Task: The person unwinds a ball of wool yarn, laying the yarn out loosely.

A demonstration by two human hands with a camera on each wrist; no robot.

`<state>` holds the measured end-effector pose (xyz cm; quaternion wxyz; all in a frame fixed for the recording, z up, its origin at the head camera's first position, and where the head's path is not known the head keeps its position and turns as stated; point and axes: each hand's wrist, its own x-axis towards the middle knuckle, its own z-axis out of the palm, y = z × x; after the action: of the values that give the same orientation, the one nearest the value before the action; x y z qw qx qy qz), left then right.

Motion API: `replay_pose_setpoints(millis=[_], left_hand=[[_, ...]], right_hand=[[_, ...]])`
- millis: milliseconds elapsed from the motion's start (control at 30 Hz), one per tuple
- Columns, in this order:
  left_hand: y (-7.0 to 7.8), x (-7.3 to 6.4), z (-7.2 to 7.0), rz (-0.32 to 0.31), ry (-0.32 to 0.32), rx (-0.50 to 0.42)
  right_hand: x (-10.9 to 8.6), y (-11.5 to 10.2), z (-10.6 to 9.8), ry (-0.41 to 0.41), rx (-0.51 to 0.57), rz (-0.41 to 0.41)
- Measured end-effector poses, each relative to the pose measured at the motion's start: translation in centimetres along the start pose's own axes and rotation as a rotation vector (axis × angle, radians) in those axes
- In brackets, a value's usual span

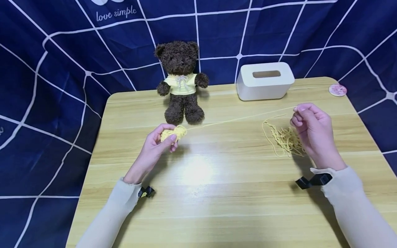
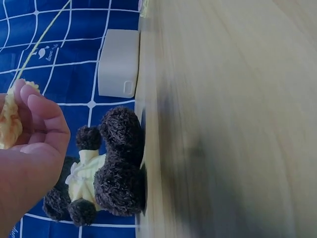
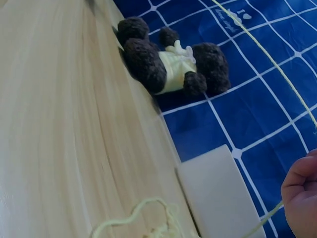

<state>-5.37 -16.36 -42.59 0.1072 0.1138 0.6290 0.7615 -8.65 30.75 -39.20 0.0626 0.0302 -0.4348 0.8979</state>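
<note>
My left hand [image 1: 158,141] grips a small ball of yellow yarn [image 1: 180,131], thumb on its near side and fingers behind. From the ball a single strand [image 1: 242,119] runs taut and slightly upward to my right hand [image 1: 314,131], which pinches it between thumb and fingertips. Below and left of the right hand, a loose tangle of the same yarn [image 1: 286,139] lies on the table, partly hidden by that hand. The left wrist view shows the yarn ball [image 2: 10,119] within the curled fingers. In the right wrist view, only part of the right hand [image 3: 302,193] appears.
A brown teddy bear [image 1: 180,82] in a yellow shirt stands at the table's back edge, just beyond the left hand. To its right sits a white tissue box [image 1: 265,82]. A pink round coaster [image 1: 337,90] lies at the back right corner. Blue checked cloth [image 1: 217,34] hangs behind the wooden table [image 1: 217,213].
</note>
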Motion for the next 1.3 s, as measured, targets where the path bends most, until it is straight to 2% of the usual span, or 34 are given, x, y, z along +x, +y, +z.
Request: replay_pose_setpoints(millis=[167, 267, 500, 700, 900, 1100, 1200, 1300], left_hand=[[-0.1, 0.1, -0.1, -0.004, 0.017, 0.037], [-0.2, 0.1, -0.2, 0.016, 0.046, 0.049], [-0.1, 0.4, -0.1, 0.112, 0.151, -0.036], [0.1, 0.6, 0.0, 0.159, 0.236, -0.085], [0.0, 0.3, 0.0, 0.155, 0.236, -0.1], [-0.1, 0.3, 0.1, 0.145, 0.276, -0.107], [-0.2, 0.3, 0.0, 0.159, 0.287, -0.142], [-0.1, 0.2, -0.1, 0.169, 0.26, -0.194]], right_hand=[[0.2, -0.7, -0.6, 0.02, 0.049, -0.038], [0.4, -0.9, -1.0, 0.038, 0.073, -0.065], [0.6, -1.7, -2.4, 0.128, 0.16, -0.105], [0.9, -2.6, -4.0, 0.251, 0.248, -0.178], [1.3, -3.6, -4.9, 0.352, 0.294, -0.226], [1.9, -4.6, -5.4, 0.431, 0.316, -0.256], [2.1, -5.0, -5.9, 0.473, 0.317, -0.258], [2.1, -5.2, -6.4, 0.493, 0.324, -0.246]])
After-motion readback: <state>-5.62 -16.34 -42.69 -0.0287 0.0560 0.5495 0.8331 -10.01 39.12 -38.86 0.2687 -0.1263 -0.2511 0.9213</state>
